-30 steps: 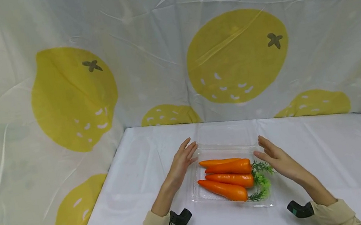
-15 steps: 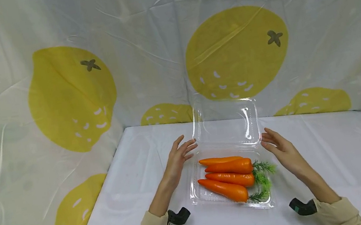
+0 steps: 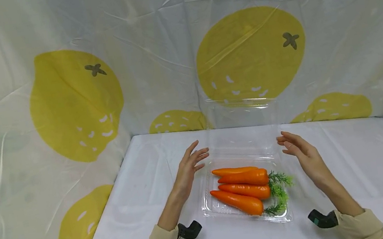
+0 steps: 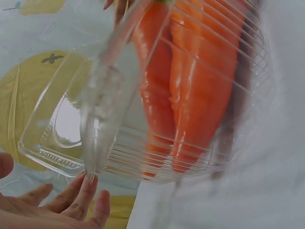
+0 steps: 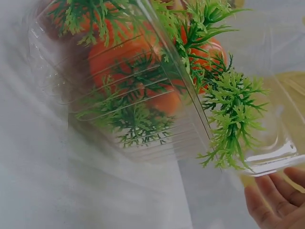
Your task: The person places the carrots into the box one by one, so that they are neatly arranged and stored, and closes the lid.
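A clear plastic clamshell container (image 3: pixel 209 208) lies on the table in the head view. Several orange carrots (image 3: pixel 241 189) lie side by side in its base, their leafy green tops (image 3: pixel 280 195) at the right end, one sprig poking over the rim. The transparent lid (image 3: pixel 243 140) stands raised from the hinge at the back. My left hand (image 3: pixel 186 174) is at the left of the hinge, fingers spread, fingertips right at the lid's corner in the left wrist view. On the other side, my right hand (image 3: pixel 306 158) has loosely bent fingers close to the lid's edge (image 5: pixel 276 167).
A white cloth covers the table (image 3: pixel 140 176). Behind it hangs a pale curtain (image 3: pixel 163 78) printed with yellow lemons, and the lid overlaps it in the head view. Black wrist mounts (image 3: pixel 190 230) sit below each hand.
The lid has swung up from lying nearly flat behind the base to standing more upright. My right hand has shifted slightly right and away; the left has barely moved. The carrots stay in place.
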Available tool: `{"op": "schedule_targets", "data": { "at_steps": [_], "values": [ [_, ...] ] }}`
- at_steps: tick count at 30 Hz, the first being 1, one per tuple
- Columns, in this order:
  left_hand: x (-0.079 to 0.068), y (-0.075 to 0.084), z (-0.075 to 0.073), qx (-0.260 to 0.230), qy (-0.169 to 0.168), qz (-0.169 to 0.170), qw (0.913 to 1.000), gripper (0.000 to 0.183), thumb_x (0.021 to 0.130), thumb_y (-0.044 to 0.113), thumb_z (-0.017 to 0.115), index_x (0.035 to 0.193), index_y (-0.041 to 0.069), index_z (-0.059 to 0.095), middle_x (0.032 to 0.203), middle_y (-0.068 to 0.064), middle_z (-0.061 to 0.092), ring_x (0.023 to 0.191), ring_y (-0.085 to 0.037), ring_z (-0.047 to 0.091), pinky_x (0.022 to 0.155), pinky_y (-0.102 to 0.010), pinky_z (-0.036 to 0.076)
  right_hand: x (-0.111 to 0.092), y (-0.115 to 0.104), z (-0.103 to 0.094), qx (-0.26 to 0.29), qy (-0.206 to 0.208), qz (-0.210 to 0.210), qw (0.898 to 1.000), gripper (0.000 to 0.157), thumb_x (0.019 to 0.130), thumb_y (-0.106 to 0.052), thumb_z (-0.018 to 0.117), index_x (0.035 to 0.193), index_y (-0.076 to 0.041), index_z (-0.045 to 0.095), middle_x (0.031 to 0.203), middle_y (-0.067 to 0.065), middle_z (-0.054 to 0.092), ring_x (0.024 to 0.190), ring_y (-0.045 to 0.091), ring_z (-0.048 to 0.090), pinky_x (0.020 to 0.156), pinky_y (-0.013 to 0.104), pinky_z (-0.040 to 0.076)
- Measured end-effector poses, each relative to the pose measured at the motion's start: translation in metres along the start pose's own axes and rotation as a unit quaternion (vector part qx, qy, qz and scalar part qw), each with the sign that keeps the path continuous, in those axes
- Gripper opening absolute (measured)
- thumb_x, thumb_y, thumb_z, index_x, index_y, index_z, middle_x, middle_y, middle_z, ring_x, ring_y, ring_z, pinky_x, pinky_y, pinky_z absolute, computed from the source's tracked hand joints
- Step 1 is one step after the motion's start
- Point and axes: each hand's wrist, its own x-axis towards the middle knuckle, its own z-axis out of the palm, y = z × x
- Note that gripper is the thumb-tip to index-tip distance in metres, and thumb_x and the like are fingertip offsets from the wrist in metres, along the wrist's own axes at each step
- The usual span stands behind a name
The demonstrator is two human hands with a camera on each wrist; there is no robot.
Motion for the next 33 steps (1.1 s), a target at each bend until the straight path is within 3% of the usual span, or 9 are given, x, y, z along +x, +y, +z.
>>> {"op": "schedule_targets", "data": {
  "at_steps": [4,9,14,20,28,33],
  "values": [
    [-0.001,0.002,-0.001,-0.004,-0.01,0.006,0.9999,0.052,0.113,0.035,0.036,0.161,0.018,0.032,0.155,-0.02,0.051,0.146,-0.037,0.047,0.122,-0.058,0.034,0.002,-0.002,-0.003,0.006,0.008,-0.015,1.0,0.043,0.113,-0.017,0.04,0.152,-0.001,0.047,0.131,-0.008,0.064,0.118,-0.003,0.062,0.095,0.009,0.053],
    [-0.003,0.004,-0.002,-0.003,-0.012,0.011,0.9999,0.05,0.113,0.035,0.033,0.16,0.019,0.036,0.156,-0.022,0.05,0.145,-0.038,0.047,0.121,-0.059,0.035,0.003,-0.001,-0.005,0.016,0.02,-0.011,1.0,0.042,0.113,-0.018,0.039,0.149,-0.001,0.05,0.127,-0.01,0.066,0.116,0.001,0.064,0.093,0.011,0.055],
    [-0.001,0.005,-0.005,-0.003,-0.01,0.015,0.9998,0.052,0.113,0.037,0.031,0.156,0.011,0.042,0.155,-0.02,0.051,0.145,-0.038,0.048,0.121,-0.058,0.037,0.004,-0.002,-0.008,0.025,0.025,-0.013,0.999,0.04,0.113,-0.018,0.039,0.14,0.005,0.056,0.125,-0.009,0.069,0.113,0.003,0.066,0.092,0.014,0.057],
    [0.001,0.008,-0.004,-0.006,-0.008,0.024,0.9997,0.05,0.113,0.037,0.031,0.155,0.011,0.04,0.154,-0.02,0.053,0.144,-0.039,0.048,0.12,-0.058,0.037,0.004,-0.001,-0.012,0.039,0.013,-0.028,0.999,0.037,0.114,-0.015,0.037,0.126,0.013,0.057,0.123,-0.005,0.071,0.109,0.006,0.069,0.089,0.016,0.058],
    [0.001,0.014,-0.006,0.02,-0.007,0.041,0.9989,0.049,0.113,0.04,0.032,0.152,0.015,0.049,0.149,-0.02,0.057,0.141,-0.035,0.052,0.12,-0.056,0.039,0.007,-0.007,-0.016,0.019,-0.007,-0.032,0.999,0.04,0.114,-0.017,0.033,0.127,0.011,0.059,0.124,-0.006,0.071,0.109,0.007,0.068,0.09,0.015,0.057],
    [-0.001,0.017,-0.006,0.043,0.003,0.044,0.9981,0.049,0.113,0.039,0.036,0.147,0.008,0.053,0.144,-0.02,0.059,0.137,-0.035,0.054,0.119,-0.056,0.042,0.008,-0.011,-0.02,0.003,-0.027,-0.03,0.999,0.043,0.115,-0.017,0.032,0.124,0.01,0.063,0.122,-0.004,0.073,0.109,0.008,0.067,0.092,0.016,0.056]
  ]
}}
